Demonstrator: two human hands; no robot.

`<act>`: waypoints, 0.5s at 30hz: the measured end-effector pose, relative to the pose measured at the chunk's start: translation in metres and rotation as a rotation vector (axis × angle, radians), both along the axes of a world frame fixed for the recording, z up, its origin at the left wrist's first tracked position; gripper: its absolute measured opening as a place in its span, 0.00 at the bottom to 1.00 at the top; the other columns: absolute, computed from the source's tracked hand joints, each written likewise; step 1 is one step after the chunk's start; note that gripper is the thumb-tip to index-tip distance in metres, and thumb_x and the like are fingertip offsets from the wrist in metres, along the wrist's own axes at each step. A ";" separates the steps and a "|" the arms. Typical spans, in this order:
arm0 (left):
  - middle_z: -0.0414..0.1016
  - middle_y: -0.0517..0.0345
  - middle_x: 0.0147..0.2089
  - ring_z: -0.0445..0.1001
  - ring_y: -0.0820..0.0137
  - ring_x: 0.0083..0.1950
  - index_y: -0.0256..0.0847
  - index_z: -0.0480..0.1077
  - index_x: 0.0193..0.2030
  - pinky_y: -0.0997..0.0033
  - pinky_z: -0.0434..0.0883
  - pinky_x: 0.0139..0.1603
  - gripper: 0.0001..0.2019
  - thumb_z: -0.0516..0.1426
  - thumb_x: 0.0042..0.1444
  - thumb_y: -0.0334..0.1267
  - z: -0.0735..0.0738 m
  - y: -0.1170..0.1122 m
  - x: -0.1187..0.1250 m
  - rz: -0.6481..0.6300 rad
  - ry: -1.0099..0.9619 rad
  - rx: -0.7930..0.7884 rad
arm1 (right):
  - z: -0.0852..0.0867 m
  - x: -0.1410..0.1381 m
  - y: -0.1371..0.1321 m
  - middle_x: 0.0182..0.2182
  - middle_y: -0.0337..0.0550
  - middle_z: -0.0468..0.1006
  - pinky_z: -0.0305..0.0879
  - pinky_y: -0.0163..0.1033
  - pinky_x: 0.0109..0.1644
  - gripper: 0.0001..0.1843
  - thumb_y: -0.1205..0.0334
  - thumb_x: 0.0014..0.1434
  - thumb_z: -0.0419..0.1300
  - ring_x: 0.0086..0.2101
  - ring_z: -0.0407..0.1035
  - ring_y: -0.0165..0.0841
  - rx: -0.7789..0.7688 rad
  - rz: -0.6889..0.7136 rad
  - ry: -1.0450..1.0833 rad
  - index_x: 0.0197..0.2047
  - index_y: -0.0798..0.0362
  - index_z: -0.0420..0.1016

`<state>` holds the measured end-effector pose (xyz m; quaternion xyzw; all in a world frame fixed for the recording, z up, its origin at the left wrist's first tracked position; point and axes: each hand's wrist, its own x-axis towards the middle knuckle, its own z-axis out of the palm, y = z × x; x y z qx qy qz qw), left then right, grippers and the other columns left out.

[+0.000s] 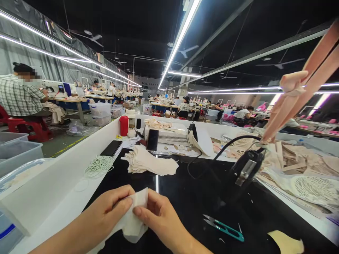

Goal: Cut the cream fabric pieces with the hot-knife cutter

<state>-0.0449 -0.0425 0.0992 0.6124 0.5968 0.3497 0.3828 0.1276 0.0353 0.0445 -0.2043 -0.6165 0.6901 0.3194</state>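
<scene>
Left hand [112,206] and right hand [162,217] pinch folded off-white fabric [134,225].
Clear plastic tub [15,167], at left, holds pale beige pieces [26,173].

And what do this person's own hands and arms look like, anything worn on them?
The left hand and right hand are ungloved, with no rings on the visible fingers. The forearms show no sleeve, watch or bracelet within the picture.
</scene>
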 end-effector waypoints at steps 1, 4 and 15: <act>0.65 0.65 0.30 0.61 0.70 0.32 0.43 0.69 0.33 0.72 0.59 0.33 0.20 0.50 0.66 0.57 -0.001 0.000 0.000 0.008 0.011 -0.004 | -0.001 0.000 0.000 0.31 0.37 0.73 0.62 0.35 0.40 0.27 0.42 0.50 0.76 0.33 0.65 0.29 -0.008 0.007 -0.002 0.37 0.56 0.77; 0.64 0.65 0.29 0.61 0.70 0.32 0.43 0.69 0.31 0.73 0.59 0.33 0.22 0.52 0.64 0.59 -0.007 0.003 -0.004 0.014 0.073 0.001 | -0.002 0.002 -0.001 0.31 0.38 0.76 0.62 0.35 0.41 0.26 0.46 0.48 0.79 0.33 0.66 0.28 -0.063 0.029 0.032 0.39 0.57 0.78; 0.66 0.64 0.26 0.63 0.70 0.29 0.43 0.70 0.27 0.75 0.64 0.30 0.26 0.52 0.64 0.64 -0.010 0.005 0.003 0.044 0.068 0.048 | -0.013 -0.002 -0.013 0.29 0.35 0.76 0.63 0.37 0.44 0.31 0.49 0.28 0.84 0.32 0.65 0.28 -0.270 0.193 -0.045 0.33 0.55 0.82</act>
